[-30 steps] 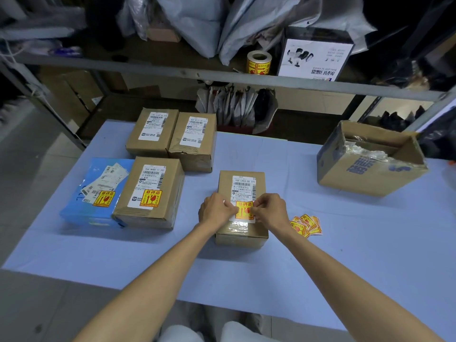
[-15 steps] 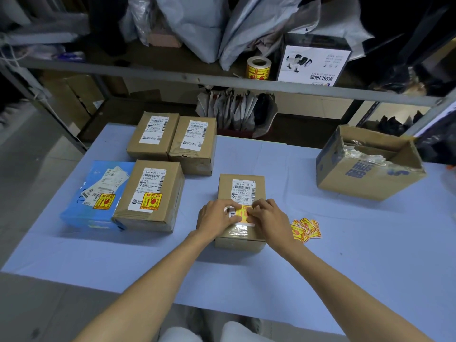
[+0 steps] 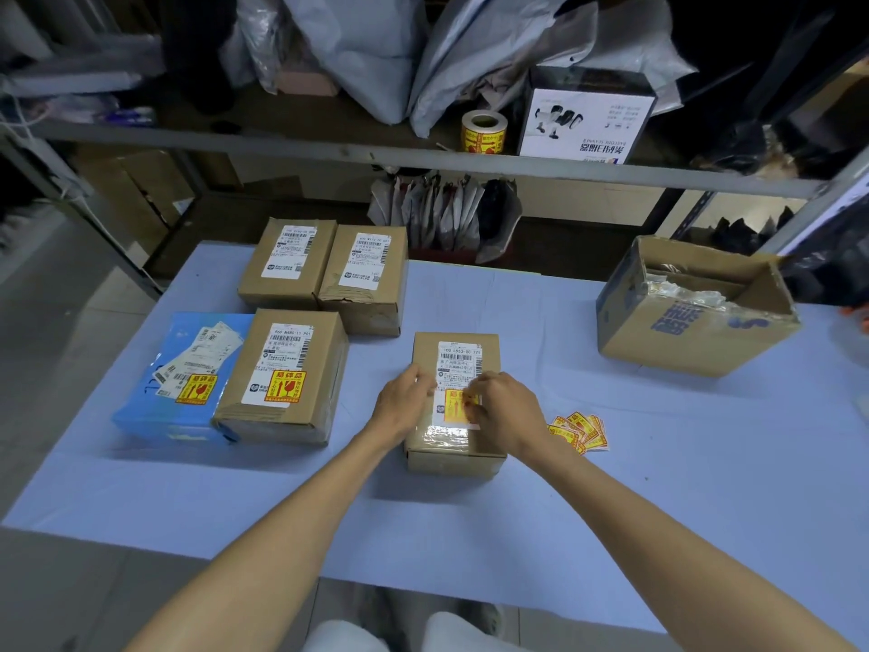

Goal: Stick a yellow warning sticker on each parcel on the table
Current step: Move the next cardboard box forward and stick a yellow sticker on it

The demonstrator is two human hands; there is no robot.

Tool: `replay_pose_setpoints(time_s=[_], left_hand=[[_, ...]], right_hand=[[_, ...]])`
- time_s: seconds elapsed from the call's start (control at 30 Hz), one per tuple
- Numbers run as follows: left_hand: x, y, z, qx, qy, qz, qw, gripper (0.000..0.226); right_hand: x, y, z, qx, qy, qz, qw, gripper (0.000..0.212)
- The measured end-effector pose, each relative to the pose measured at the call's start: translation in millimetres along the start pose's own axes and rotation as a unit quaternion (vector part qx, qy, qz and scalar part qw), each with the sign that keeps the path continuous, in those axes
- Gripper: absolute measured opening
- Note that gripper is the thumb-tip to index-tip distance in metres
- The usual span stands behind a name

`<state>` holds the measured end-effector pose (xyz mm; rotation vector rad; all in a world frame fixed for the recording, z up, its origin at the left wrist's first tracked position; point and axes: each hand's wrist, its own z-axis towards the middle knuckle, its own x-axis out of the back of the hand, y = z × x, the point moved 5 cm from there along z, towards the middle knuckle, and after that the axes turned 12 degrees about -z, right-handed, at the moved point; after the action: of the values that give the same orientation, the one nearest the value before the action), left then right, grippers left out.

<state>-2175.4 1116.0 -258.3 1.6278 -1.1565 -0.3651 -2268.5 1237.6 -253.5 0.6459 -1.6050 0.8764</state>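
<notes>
From the head camera, the middle parcel (image 3: pixel 455 456) lies on the near centre of the table (image 3: pixel 658 487). The yellow warning sticker (image 3: pixel 455 407) sits on its top, over the lower part of the white shipping label (image 3: pixel 460 357).

The left hand (image 3: pixel 405 403) grips the parcel's left edge with curled fingers. The right hand (image 3: pixel 507 410) has bent fingertips on the sticker's right side. Whether they press it flat or pinch an edge cannot be told.

The likely fault is a poor bond. If the right side is let go before it is rubbed down, a corner may lift or crease. The glossy tape just nearer than the sticker may also give it weaker hold. A sticker pushed farther up could cover the barcode.

The blue parcel (image 3: pixel 183 383) and the brown parcel (image 3: pixel 282 369) at near left already carry stickers. The two far parcels (image 3: pixel 288 263) (image 3: pixel 366 275) carry none and could be missed. The loose stickers (image 3: pixel 579 431) just right of the middle parcel overlap, so two might be picked up together.
</notes>
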Motion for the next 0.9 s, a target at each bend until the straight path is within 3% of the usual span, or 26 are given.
replay_pose_setpoints(time_s=[0.13, 0.2, 0.37, 0.6, 0.73, 0.9], left_hand=[[0.8, 33.8, 10.9, -0.027, -0.051, -0.035, 0.998, 0.02], [8.0, 53.8, 12.7, -0.054, -0.035, -0.091, 0.994, 0.02], [23.9, 101.6, 7.5, -0.133, -0.005, -0.196, 0.971, 0.017], [25.2, 124.8, 1.8, -0.169, -0.035, -0.223, 0.959, 0.021], [26.0, 125.0, 0.2, -0.149, 0.011, -0.232, 0.961, 0.015], [29.2, 129.6, -0.1, -0.176, 0.052, -0.159, 0.97, 0.005]], right_hand=[[31.5, -8.1, 13.7, -0.032, 0.054, 0.174, 0.983, 0.031], [53.4, -15.0, 20.4, -0.024, 0.102, 0.238, 0.966, 0.029], [99.6, -12.7, 31.8, -0.041, 0.19, 0.295, 0.935, 0.02], [124.6, -7.0, 30.5, -0.043, 0.218, 0.27, 0.937, 0.02], [124.4, -7.6, 31.6, -0.054, 0.191, 0.345, 0.917, 0.012], [119.3, -8.2, 31.3, -0.077, 0.182, 0.397, 0.896, 0.008]])
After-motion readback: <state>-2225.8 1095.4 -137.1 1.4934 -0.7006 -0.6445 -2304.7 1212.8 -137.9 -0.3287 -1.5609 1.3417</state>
